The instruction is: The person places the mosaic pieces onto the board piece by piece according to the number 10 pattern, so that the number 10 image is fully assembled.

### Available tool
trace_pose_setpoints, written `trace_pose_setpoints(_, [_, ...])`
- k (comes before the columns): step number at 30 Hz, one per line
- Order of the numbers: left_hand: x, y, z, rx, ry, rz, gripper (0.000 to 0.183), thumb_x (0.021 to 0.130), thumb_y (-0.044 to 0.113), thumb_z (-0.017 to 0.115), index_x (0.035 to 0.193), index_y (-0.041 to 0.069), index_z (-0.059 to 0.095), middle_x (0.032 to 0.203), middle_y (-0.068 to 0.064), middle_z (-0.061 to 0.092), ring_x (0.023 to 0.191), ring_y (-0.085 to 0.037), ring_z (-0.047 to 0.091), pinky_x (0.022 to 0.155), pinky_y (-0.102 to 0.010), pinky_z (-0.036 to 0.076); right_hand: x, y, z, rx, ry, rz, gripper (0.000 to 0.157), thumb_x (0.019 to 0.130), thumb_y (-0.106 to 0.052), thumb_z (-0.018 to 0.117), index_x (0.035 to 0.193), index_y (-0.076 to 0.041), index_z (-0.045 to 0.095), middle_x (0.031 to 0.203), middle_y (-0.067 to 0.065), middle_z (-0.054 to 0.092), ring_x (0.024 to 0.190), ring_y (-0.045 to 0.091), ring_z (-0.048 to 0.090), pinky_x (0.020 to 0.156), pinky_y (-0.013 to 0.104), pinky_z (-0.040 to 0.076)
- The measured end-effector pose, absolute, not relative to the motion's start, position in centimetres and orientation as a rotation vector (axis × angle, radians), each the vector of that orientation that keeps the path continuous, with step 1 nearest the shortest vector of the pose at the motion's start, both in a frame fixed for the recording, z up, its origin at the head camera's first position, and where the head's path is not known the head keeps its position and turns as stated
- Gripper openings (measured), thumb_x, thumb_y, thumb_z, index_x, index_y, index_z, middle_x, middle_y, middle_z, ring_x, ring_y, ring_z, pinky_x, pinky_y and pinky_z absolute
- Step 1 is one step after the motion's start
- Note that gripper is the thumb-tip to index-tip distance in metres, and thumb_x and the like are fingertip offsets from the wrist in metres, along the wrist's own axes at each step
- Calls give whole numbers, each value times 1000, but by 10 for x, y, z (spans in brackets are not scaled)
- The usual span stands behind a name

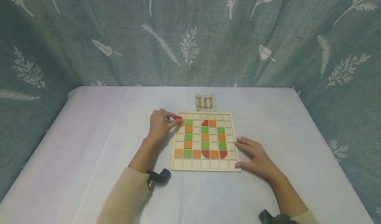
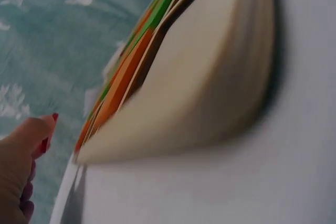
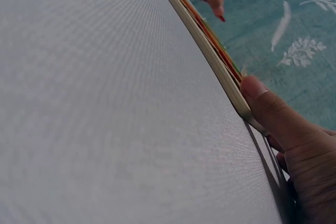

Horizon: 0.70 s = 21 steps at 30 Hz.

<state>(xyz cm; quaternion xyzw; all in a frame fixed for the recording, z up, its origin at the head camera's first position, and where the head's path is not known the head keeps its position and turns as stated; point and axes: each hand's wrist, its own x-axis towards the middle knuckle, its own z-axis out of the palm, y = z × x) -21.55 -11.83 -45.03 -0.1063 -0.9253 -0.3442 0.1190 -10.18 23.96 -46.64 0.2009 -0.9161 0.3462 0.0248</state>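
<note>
At the far left corner of the wooden grid board [image 1: 196, 164], my left hand [image 1: 159, 125] pinches a red rounded tile [image 1: 177, 117] between thumb and fingers. This tile is held just above an orange square tile [image 1: 181, 122]. Only slivers of its red edge show past the fingertips in the left wrist view. My right hand [image 1: 256, 156] rests along the board's right edge, fingers spread, with the thumb [image 3: 257, 88] at the near corner. Orange and green squares and red quarter-round tiles [image 1: 205, 154] fill some of the board's cells.
A small pattern card [image 1: 205, 102] with a coloured grid lies right behind the board. White cloth [image 1: 89, 125] covers the table. A green leaf-patterned curtain [image 1: 190, 35] hangs around the back and sides. Dark camera mounts [image 1: 160, 176] sit on both wrists.
</note>
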Motion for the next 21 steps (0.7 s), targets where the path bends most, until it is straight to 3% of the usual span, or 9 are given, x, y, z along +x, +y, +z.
trace_pose_setpoints(7, [-212, -81, -443, -486, -2685, -1018, 23, 77, 26, 77, 91, 8, 75, 75, -3, 56, 79, -24, 42, 73, -38, 30, -101, 240, -464, 639, -2811, 1063, 74, 62, -30, 86, 126, -5, 59, 135, 12, 53, 129, 36, 39, 100, 58, 29])
trace_pose_setpoints(21, [-221, -13, -446, -645, -2902, -922, 29, 81, 37, 73, 98, 13, 75, 79, 0, 59, 74, -17, 42, 69, -31, 31, -102, 238, -464, 622, -2842, 1067, 73, 64, -34, 85, 127, -7, 59, 136, 10, 53, 131, 34, 38, 103, 56, 28])
